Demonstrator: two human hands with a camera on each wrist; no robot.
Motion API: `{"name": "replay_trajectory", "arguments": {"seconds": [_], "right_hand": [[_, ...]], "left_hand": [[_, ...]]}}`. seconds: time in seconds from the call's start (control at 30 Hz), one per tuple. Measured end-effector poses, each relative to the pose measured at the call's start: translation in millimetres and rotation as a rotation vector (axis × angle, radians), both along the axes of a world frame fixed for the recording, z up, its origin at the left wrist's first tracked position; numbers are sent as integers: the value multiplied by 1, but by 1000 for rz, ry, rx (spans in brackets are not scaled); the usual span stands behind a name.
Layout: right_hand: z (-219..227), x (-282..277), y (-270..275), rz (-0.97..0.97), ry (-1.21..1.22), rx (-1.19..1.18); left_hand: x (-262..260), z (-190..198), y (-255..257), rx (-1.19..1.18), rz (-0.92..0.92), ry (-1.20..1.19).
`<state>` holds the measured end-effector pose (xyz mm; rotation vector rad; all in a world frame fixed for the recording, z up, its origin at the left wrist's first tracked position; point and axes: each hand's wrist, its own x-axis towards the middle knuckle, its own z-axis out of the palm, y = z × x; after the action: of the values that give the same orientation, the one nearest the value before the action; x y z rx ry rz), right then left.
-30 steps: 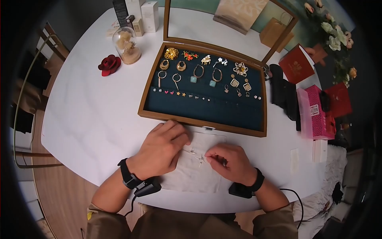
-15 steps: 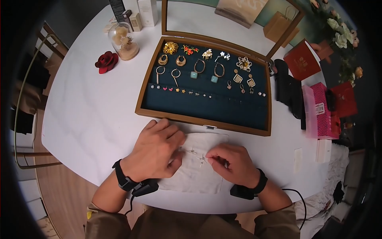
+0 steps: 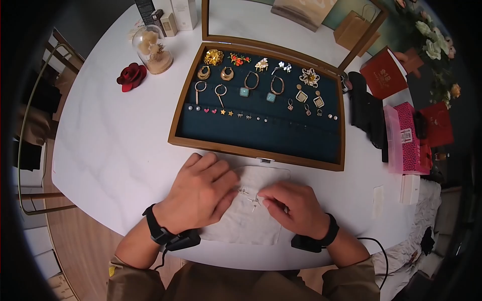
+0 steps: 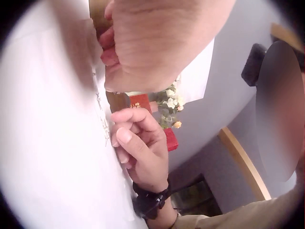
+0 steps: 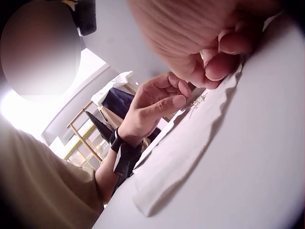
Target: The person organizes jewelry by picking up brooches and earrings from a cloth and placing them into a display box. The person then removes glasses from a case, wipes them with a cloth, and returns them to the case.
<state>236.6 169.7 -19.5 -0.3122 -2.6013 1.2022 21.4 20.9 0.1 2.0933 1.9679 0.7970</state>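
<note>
Several small silvery pieces of jewellery (image 3: pixel 254 201), with thin stick-like parts, lie on a pale cloth (image 3: pixel 246 228) at the front of the table. My left hand (image 3: pixel 198 190) is at the cloth's left side, fingers loosely bent, its fingertips right by the pieces. From the other side my right hand (image 3: pixel 296 208) reaches in, thumb and forefinger tips at the same pieces. In the left wrist view a gap shows between the right thumb and forefinger. Thumb and forefinger of the left hand (image 5: pixel 155 102) stand apart in the right wrist view.
Behind the cloth stands a wooden jewellery case (image 3: pixel 216 146), lid raised, with rows of earrings and brooches on dark fabric. To its left are a red flower (image 3: pixel 131 77) and a glass dome (image 3: pixel 153 50). A pink box (image 3: pixel 407 135) and black pouches (image 3: pixel 365 113) lie to the right.
The left hand drew back slightly to the left, then came in again towards the small pieces. My right hand stays nearly still. The case sits slightly higher in view.
</note>
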Motion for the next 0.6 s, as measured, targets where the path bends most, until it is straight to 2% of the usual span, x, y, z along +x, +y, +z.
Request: {"name": "replay_trajectory", "arguments": {"seconds": [0.13, 0.2, 0.6], "right_hand": [[2, 0, -5, 45, -6, 128], [3, -1, -7, 76, -34, 218], [3, 0, -5, 61, -74, 137]], "left_hand": [[8, -8, 1, 56, -52, -44], [9, -11, -1, -21, -107, -16], [8, -12, 0, -11, -84, 1]]}}
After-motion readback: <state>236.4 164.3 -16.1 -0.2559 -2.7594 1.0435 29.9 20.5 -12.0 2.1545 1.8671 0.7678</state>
